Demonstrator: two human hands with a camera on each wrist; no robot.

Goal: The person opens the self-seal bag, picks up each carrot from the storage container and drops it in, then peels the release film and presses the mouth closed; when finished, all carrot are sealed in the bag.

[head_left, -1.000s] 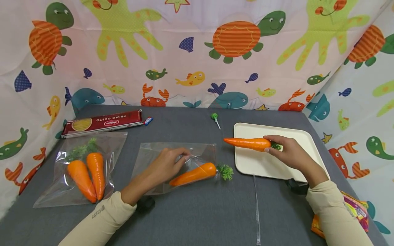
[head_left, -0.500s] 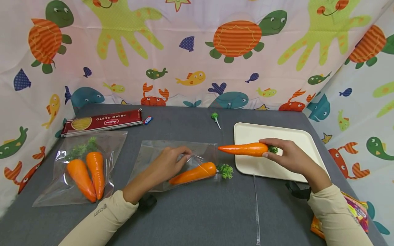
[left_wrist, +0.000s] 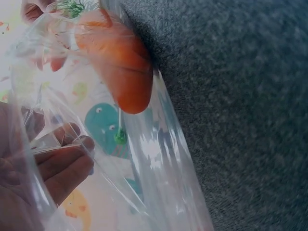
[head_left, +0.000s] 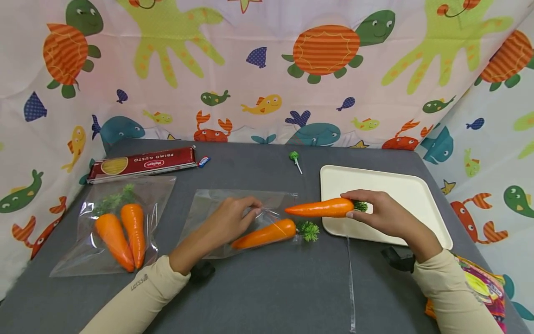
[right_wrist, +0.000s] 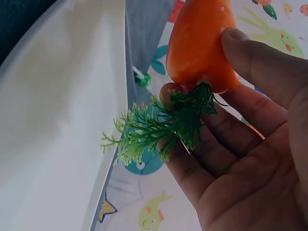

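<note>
My right hand [head_left: 377, 211] grips the thick leafy end of an orange toy carrot [head_left: 319, 208] [right_wrist: 202, 41], holding it level with its tip pointing left, above the gap between the cream tray [head_left: 421, 195] and a clear plastic bag [head_left: 217, 204]. My left hand [head_left: 229, 221] pinches the upper sheet of that bag near its mouth; its fingers [left_wrist: 57, 166] show through the plastic. A second carrot [head_left: 264, 234] [left_wrist: 120, 62] lies in the bag with its green top [head_left: 308, 230] sticking out.
Another clear bag [head_left: 112, 222] with two carrots lies at the left. A red pasta packet [head_left: 142, 163] sits at the back left, a green lollipop [head_left: 295, 157] at the back middle. A thin clear strip [head_left: 350, 273] and a colourful packet [head_left: 479, 287] lie at the front right. Patterned cloth walls surround the grey table [head_left: 267, 297].
My right hand has carried its carrot leftward and slightly down, off the tray toward the bag's mouth. My left hand has stayed on the bag.
</note>
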